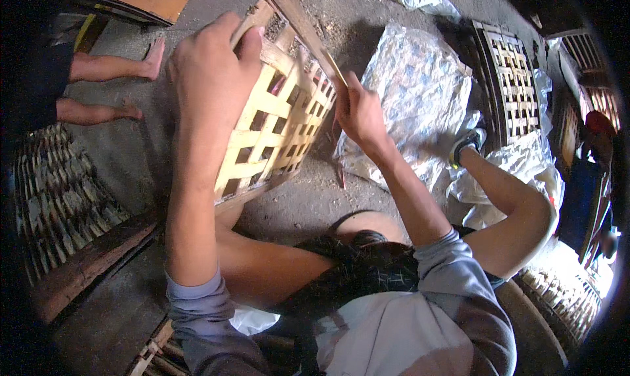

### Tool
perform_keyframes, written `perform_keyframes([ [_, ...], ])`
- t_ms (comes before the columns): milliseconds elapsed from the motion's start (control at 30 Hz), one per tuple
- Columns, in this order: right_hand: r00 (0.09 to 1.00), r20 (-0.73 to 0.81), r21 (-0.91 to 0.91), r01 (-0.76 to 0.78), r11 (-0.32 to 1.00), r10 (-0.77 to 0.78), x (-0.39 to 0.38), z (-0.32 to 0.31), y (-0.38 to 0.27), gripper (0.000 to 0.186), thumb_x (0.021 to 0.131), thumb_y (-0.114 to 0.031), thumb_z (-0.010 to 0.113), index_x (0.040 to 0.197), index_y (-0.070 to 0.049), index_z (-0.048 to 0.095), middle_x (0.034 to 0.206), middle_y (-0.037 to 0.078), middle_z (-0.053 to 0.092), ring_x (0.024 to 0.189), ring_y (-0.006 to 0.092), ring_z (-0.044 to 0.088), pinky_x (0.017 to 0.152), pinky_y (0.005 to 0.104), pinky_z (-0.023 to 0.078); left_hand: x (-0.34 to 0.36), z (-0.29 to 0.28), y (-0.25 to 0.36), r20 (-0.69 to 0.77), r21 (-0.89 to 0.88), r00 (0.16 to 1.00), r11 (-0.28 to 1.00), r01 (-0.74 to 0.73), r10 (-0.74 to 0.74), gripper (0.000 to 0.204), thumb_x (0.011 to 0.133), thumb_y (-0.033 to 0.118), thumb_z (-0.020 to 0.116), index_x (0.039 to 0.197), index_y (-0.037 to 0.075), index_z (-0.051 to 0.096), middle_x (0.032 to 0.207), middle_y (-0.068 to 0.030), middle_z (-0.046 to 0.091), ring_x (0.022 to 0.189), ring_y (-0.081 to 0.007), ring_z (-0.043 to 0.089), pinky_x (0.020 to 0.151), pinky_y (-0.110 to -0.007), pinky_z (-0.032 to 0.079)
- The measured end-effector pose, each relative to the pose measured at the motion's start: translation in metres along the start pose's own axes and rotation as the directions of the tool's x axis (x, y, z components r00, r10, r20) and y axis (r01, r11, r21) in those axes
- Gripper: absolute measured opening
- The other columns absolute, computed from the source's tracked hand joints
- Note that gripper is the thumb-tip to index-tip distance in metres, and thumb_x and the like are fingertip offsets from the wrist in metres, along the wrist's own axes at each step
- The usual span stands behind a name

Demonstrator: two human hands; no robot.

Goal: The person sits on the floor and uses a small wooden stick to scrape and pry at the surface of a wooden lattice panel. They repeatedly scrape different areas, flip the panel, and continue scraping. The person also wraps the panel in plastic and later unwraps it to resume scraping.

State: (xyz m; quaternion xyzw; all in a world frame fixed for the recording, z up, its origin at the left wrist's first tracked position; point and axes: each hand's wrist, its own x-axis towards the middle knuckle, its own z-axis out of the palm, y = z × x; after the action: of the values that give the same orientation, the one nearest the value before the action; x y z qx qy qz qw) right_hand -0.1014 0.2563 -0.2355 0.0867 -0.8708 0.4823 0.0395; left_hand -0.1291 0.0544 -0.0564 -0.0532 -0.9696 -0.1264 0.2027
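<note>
the woven bamboo panel [275, 123] stands tilted on the concrete floor [131, 153], in front of the person's knees. the left hand [210, 70] lies over its upper left edge, the grip closed on the frame. the right hand [359, 116] is at the right edge, the grip closed on a thin bamboo strip [333, 67]. a crumpled plastic sheet [420, 93] lies just right of the panel. another person's bare feet [147, 57] are at the upper left, and more woven panels [515, 84] are at the upper right.

You grip a pale yellow, open-lattice woven bamboo panel [275, 123]; right of the panel lies crinkled silvery-white plastic sheet [420, 93]; your sleeves [453, 277] are grey.
</note>
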Motion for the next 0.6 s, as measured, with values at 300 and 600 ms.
perform_keyframes([
  [300, 0.949, 0.235, -0.324, -0.126, 0.938, 0.209, -0.043, 0.039, 0.147, 0.03, 0.105, -0.03, 0.048, 0.118, -0.006, 0.058, 0.07, 0.027, 0.065, 0.063, 0.0478, 0.065, 0.054, 0.056, 0.051, 0.006, -0.001, 0.013, -0.022, 0.007, 0.999, 0.999, -0.039, 0.039, 0.024, 0.09, 0.026, 0.068, 0.086, 0.003, 0.063, 0.077, -0.0255, 0.066, 0.077, -0.0493, 0.064, 0.069, -0.056, 0.05],
  [600, 1.0, 0.021, -0.057, 0.018, 0.998, -0.017, 0.003, 0.02, 0.031, 0.021, 0.104, -0.023, 0.05, 0.104, -0.003, 0.056, 0.075, 0.027, 0.064, 0.07, 0.0497, 0.065, 0.057, 0.0546, 0.049, 0.002, -0.003, 0.005, 0.102, -0.008, 0.994, 0.999, 0.043, -0.042, 0.027, 0.094, 0.028, 0.067, 0.095, 0.0, 0.064, 0.086, -0.0263, 0.065, 0.083, -0.0487, 0.063, 0.069, -0.047, 0.05],
])
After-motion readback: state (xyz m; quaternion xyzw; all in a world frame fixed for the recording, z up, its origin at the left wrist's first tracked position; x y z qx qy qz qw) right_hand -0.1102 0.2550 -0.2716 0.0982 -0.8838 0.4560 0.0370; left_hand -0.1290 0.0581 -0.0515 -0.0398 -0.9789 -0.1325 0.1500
